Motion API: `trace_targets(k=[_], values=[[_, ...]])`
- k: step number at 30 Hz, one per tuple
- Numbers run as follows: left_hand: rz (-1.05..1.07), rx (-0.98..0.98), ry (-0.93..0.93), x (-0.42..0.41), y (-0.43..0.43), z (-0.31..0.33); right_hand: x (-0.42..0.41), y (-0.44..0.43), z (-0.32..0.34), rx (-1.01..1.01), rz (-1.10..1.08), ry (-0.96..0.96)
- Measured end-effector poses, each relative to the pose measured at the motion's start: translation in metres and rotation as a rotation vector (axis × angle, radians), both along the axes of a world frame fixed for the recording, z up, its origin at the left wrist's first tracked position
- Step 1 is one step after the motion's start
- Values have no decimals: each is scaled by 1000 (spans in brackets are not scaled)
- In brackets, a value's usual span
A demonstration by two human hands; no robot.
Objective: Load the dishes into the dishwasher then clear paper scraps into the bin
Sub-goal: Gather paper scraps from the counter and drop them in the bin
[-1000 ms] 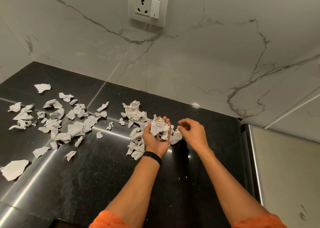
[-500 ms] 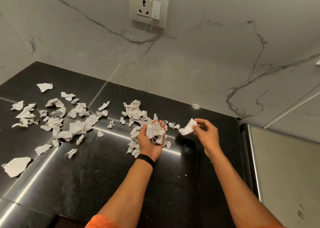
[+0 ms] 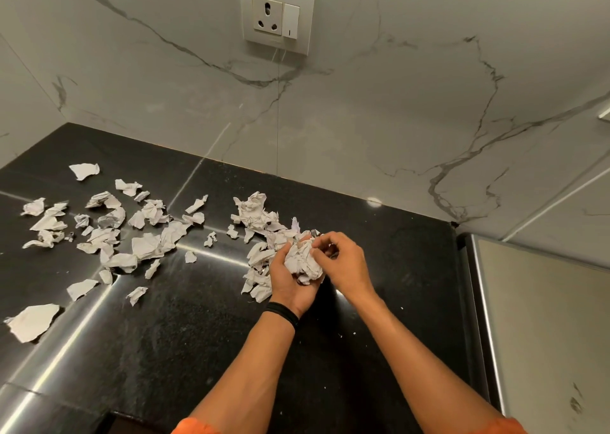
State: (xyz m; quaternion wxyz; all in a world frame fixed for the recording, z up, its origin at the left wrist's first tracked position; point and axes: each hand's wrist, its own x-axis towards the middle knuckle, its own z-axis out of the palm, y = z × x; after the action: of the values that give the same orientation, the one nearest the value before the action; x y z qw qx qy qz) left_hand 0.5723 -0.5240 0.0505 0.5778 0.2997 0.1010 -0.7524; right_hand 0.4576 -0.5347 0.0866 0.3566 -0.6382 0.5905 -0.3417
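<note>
My left hand [image 3: 286, 282], palm up with a black band on the wrist, cups a crumpled wad of white paper scraps [image 3: 303, 262]. My right hand [image 3: 343, 262] presses onto that wad from the right, fingers curled over it. Just behind and left of the hands lies a small pile of scraps [image 3: 255, 222] on the black countertop [image 3: 185, 328]. Many more torn scraps [image 3: 112, 232] are scattered across the counter's left half, with one large piece [image 3: 33, 321] near the left edge. No dishes, dishwasher or bin are in view.
A marble wall [image 3: 379, 120] with a socket and switch plate [image 3: 277, 13] rises behind the counter. A steel-edged appliance or panel [image 3: 544, 318] borders the counter on the right. The counter's front edge runs along the lower left.
My right hand picked a scrap off the counter at the right and brought it left onto the wad in my left hand. The left hand stayed nearly in place.
</note>
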Motion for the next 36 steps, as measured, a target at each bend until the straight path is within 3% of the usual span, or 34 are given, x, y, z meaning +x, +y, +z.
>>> trace_targets(k=[4, 9, 11, 14, 19, 25, 28, 32, 34, 36], values=[[5, 12, 14, 0, 2, -2, -1, -1, -7, -71, 18, 179], [34, 50, -25, 3, 0, -3, -10, -20, -3, 27, -112, -206], [52, 45, -8, 5, -2, -1, -18, -33, -9, 37, -223, -220], [77, 25, 0, 6, -3, 2, -33, -52, -26, 66, -230, 9], [107, 32, 12, 9, -3, -1, -43, -62, -50, 37, 112, 463], [161, 65, 18, 10, -6, -5, -38, -62, -56, -127, 252, 630], [170, 86, -14, 8, -10, -5, -37, -52, -53, -71, 77, 477], [179, 83, -28, 4, -14, -1, -34, -32, -21, -18, -227, 12], [174, 81, -20, 0, -14, 1, -28, -21, 3, -87, -172, -130], [165, 82, -22, -4, -15, 3, -19, -12, 25, -127, -15, -136]])
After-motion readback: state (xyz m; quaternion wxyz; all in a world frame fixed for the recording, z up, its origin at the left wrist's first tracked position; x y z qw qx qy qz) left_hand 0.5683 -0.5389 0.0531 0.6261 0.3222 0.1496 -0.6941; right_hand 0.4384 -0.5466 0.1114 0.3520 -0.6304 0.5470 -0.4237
